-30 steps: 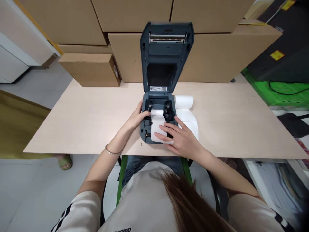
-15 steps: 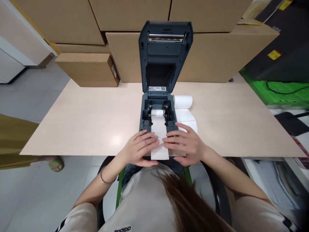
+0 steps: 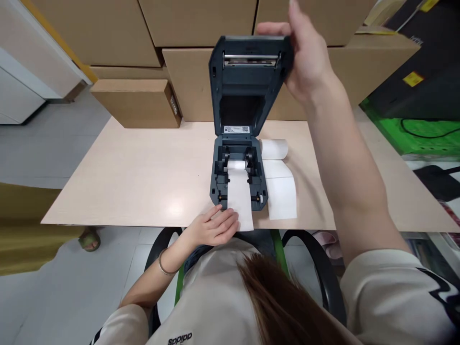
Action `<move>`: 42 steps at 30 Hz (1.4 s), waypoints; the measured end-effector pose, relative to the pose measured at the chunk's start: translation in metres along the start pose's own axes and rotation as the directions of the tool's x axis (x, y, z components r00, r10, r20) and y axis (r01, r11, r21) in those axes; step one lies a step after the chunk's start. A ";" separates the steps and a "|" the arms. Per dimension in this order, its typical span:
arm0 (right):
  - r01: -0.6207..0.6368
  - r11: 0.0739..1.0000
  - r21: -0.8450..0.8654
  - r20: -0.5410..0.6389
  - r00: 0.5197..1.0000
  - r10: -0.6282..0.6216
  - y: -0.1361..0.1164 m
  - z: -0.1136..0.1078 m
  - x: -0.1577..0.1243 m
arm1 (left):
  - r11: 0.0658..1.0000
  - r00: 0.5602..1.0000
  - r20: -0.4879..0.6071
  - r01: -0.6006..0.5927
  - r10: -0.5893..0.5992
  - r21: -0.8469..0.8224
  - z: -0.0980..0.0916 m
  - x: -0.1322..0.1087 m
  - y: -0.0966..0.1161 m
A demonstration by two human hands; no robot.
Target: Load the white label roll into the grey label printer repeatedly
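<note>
Resting left hand over the left edge of the white paper strip; can't tell if pinching. Best to hold the strip flat and straight, down the middle of the open printer and out past its front. Farther right, touching the lid at its top corner with right hand; can't tell how tight. Best go gently.

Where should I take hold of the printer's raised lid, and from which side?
Grip the lid at its top right corner, likely best from the right: it stands open, hinged at its bottom, so its top edge is free. The right hand is at that corner.
</note>
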State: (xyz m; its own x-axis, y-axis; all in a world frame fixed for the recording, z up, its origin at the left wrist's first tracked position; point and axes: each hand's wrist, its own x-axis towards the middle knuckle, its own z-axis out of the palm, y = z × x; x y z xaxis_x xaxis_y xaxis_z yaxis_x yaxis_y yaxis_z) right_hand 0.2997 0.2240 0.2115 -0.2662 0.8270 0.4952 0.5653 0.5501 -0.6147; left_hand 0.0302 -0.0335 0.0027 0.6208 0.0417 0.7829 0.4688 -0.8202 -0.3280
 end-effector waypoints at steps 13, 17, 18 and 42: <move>0.459 0.876 -0.146 0.099 0.888 -0.448 -0.020 0.051 -0.242 | 0.997 0.981 -0.178 0.072 -0.070 0.009 0.010 -0.003 0.003; 0.475 0.855 -0.209 0.141 0.879 -0.455 -0.010 0.067 -0.265 | 0.990 0.979 -0.148 0.139 -0.141 -0.027 0.016 0.001 -0.002; 0.476 0.854 -0.210 0.143 0.879 -0.454 -0.008 0.069 -0.267 | 0.986 0.978 -0.126 0.161 -0.165 -0.043 0.018 0.003 -0.003; 0.594 0.710 -0.378 0.015 0.771 -0.637 -0.011 0.044 -0.238 | 0.992 0.961 -0.263 0.109 -0.091 0.056 0.028 0.002 -0.004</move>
State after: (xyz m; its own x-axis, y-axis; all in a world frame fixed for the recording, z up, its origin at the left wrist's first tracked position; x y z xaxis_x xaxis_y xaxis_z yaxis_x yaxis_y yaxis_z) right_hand 0.3222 0.0259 0.0737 -0.5767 0.2887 0.7642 0.5383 0.8379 0.0897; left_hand 0.0471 -0.0144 -0.0087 0.3886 -0.0356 0.9207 0.5684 -0.7772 -0.2699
